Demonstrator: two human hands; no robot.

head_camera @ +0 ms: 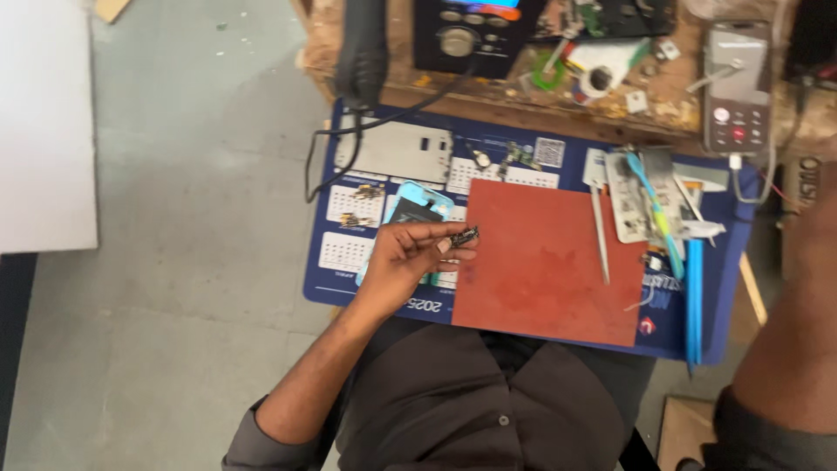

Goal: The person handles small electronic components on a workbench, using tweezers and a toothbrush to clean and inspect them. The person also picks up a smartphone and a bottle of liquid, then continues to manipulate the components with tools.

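- Fingers of the left hand (410,257) are pinching a small dark circuit component with gold contacts (465,235), keeping it raised just above the left edge of the red rectangular rubber mat (549,262).
- That left grip is closing on the component between thumb and fingertips, with the palm turning upward.
- The right hand is lying outside the view; only the right forearm (793,340) is showing along the right edge, so its grip is not visible.
- The red mat is lying on a blue printed work mat with calendar grids (349,253), which is covering the near part of the worn wooden counter (523,105).
- A light blue phone frame with a dark screen (414,209) is resting just behind the left hand, partly hidden by it.
- A silver metal phone back plate (405,153) is sitting toward the far left corner of the blue mat.
- Slim metal tweezers (600,235) are lying along the right part of the red mat.
- A grey keypad phone (737,87) is lying at the far right corner of the counter.
- A black box with a round dial (462,35) is standing at the far edge of the counter.
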